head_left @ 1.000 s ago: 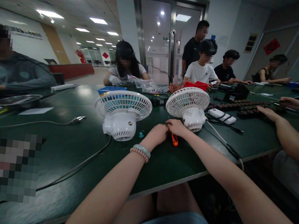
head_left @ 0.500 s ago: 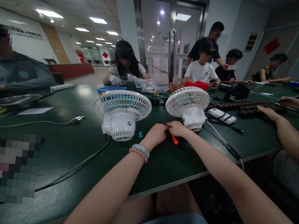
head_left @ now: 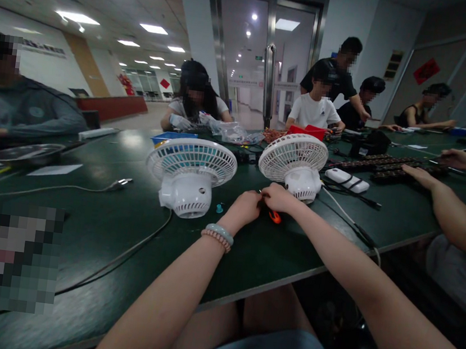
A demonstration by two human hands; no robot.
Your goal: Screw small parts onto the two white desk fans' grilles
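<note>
Barely anything had shifted on the bench since the earlier frame: both hands stayed knuckle to knuckle at the same spot, while over by the door the standing person [head_left: 343, 69] had leaned further toward the seated co-workers. The left hand [head_left: 247, 206] was curled into a loose fist, and the right hand [head_left: 277, 197] met it from three o'clock, fingers pressed together around something too small to make out. Peeking out at six o'clock of the right hand was the orange-handled screwdriver [head_left: 274, 217], lying on or just above the dark green table [head_left: 95, 225]; whether either hand actually pinched it, I could not tell. My read was that the hands were held this close to steady some fine work at the tool's tip.

At twelve o'clock of the right hand stood the right fan [head_left: 296, 165], white, grille tilted upward, its base touching or nearly touching the knuckles. At ten o'clock of the left hand sat the left fan [head_left: 190, 176], same white make, grille up, its cable [head_left: 130, 252] trailing toward seven o'clock. A small teal part [head_left: 220, 208] lay between the left fan and the left hand. Another person's forearm [head_left: 445, 209] reached in at three o'clock.
</note>
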